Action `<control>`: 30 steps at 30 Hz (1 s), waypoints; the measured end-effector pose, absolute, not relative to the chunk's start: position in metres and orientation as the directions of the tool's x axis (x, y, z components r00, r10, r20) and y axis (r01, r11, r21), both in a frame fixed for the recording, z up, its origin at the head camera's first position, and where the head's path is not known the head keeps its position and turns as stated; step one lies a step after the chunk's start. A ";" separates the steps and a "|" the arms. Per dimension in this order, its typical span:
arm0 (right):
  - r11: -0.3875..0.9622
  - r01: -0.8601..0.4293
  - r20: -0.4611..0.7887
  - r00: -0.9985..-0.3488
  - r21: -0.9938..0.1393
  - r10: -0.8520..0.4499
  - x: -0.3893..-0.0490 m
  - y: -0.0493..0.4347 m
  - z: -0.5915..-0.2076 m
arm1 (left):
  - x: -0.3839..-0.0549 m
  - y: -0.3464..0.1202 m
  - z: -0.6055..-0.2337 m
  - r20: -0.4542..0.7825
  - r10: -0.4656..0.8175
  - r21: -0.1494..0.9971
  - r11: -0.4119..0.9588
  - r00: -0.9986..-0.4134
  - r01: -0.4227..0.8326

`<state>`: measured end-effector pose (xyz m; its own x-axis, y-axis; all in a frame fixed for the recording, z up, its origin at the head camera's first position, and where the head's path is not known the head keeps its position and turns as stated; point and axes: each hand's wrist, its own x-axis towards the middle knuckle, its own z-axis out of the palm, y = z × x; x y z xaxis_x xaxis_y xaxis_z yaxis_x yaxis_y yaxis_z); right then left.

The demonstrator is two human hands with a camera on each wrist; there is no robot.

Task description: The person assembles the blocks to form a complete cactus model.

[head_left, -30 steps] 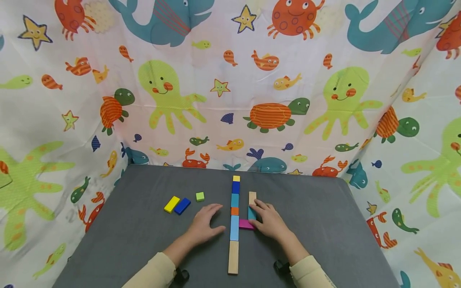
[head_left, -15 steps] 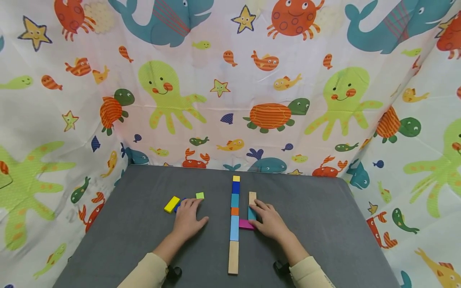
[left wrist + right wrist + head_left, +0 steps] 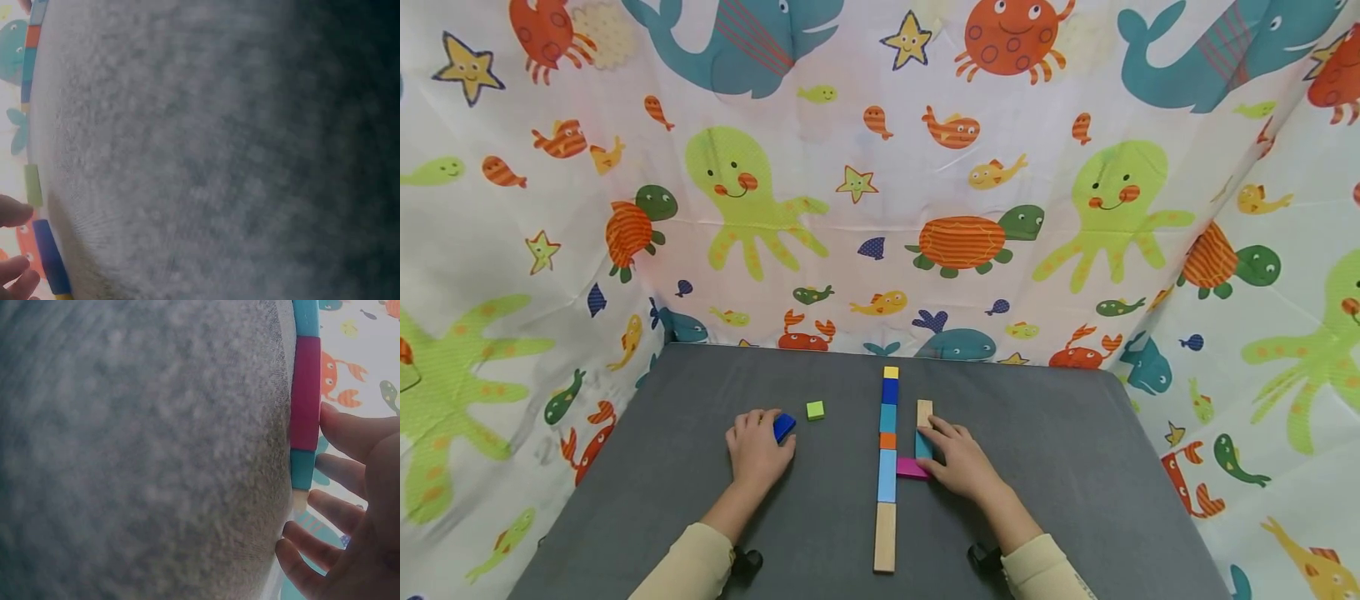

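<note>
My left hand (image 3: 756, 448) is at the left, fingers spread around a blue block (image 3: 784, 427); a yellow block lies hidden beneath it in the head view. In the left wrist view the thumb (image 3: 14, 211) is near one end of the blue block (image 3: 51, 256) and the fingertips beside its other end. A small green cube (image 3: 816, 410) lies to the right of that hand. My right hand (image 3: 964, 461) rests loosely at a magenta block (image 3: 305, 394) and a teal block (image 3: 302, 469), thumb at the magenta one. A plain wooden block (image 3: 924, 412) continues beyond the teal one.
A long straight row of blocks runs up the table's middle, with a wooden block (image 3: 885, 537) nearest me, then a light blue block (image 3: 887, 476) and an orange block (image 3: 888, 441). The magenta block joins this row on its right. A patterned curtain (image 3: 820, 275) hangs behind the grey table (image 3: 1030, 417).
My left hand has moved left from near the row, past the green cube, to the blue and yellow blocks. The right hand has stayed where it was.
</note>
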<state>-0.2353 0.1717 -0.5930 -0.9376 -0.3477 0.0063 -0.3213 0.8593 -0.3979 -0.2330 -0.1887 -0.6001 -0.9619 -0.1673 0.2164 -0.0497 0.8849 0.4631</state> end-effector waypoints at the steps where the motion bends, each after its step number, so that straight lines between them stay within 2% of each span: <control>1: 0.858 -0.322 0.006 -0.937 -0.400 -0.349 -0.235 0.172 -0.593 | -0.233 -0.190 -0.601 0.209 -0.170 0.455 0.889 -0.963 -0.058; 16: 0.855 -0.327 0.014 -0.936 -0.403 -0.352 -0.235 0.169 -0.591 | -0.240 -0.194 -0.599 0.162 -0.165 0.389 0.917 -0.973 -0.091; 21: 0.859 -0.319 0.011 -0.939 -0.401 -0.344 -0.234 0.169 -0.591 | -0.240 -0.192 -0.597 0.165 -0.172 0.416 0.905 -0.971 -0.090; 30: 0.862 -0.311 0.000 -0.941 -0.401 -0.339 -0.233 0.170 -0.591 | -0.241 -0.174 -0.588 0.211 -0.134 0.501 0.865 -0.968 -0.011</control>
